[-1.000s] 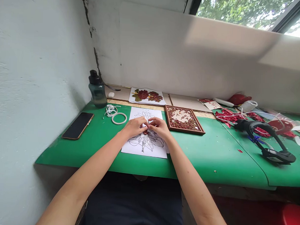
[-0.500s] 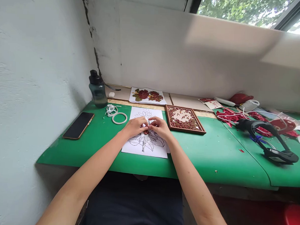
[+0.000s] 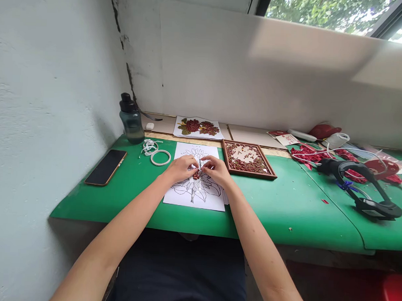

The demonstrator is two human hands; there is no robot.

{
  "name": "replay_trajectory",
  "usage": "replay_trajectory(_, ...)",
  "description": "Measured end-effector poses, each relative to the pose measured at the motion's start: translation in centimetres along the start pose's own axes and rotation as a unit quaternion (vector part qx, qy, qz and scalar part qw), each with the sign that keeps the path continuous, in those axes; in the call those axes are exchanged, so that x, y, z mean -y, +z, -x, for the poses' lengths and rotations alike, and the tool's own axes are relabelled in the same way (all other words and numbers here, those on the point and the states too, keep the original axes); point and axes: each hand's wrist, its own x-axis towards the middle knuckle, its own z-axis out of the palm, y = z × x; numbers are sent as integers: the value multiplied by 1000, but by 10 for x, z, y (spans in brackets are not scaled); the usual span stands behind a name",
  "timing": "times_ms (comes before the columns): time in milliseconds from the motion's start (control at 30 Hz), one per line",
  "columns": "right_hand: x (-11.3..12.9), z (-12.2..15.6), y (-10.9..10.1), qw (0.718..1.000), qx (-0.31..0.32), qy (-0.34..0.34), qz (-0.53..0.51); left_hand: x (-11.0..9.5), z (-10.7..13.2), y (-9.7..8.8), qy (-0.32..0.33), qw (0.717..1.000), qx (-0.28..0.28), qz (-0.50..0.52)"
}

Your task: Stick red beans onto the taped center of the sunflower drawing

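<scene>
A white sheet with a black line drawing of a flower (image 3: 199,192) lies on the green table (image 3: 285,207) in front of me. Both hands rest on its upper half, fingertips meeting over the drawing. My left hand (image 3: 181,168) and my right hand (image 3: 216,169) are each closed in a pinch around something small and thin that I cannot name; a few red beans show under the fingertips. A wooden tray of red beans (image 3: 247,159) sits just right of my right hand.
A dark phone (image 3: 105,167) lies at the left, a water bottle (image 3: 131,119) near the wall, white tape rings (image 3: 160,157) beside it. A finished bean picture (image 3: 197,127) lies behind the sheet. Black headphones (image 3: 362,186), red scraps and cables crowd the right side.
Hands stay on the drawing with only small finger movements; the view has shifted slightly.
</scene>
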Motion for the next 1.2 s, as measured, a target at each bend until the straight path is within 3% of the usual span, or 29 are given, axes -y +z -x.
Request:
replay_trajectory(467,3,2,2,999,15,3,37,4,-1,3,14,1000,-2,-4)
replay_trajectory(933,1,1,3,998,-14,-14,66,-3,1,-3,10,999,-7,41)
replay_trajectory(1067,-2,-2,-4,991,-103,-19,85,-7,2,-6,10,998,-4,59)
replay_trajectory(1200,-9,-1,-31,943,-302,33,134,-10,3,-8,12,997,10,75)
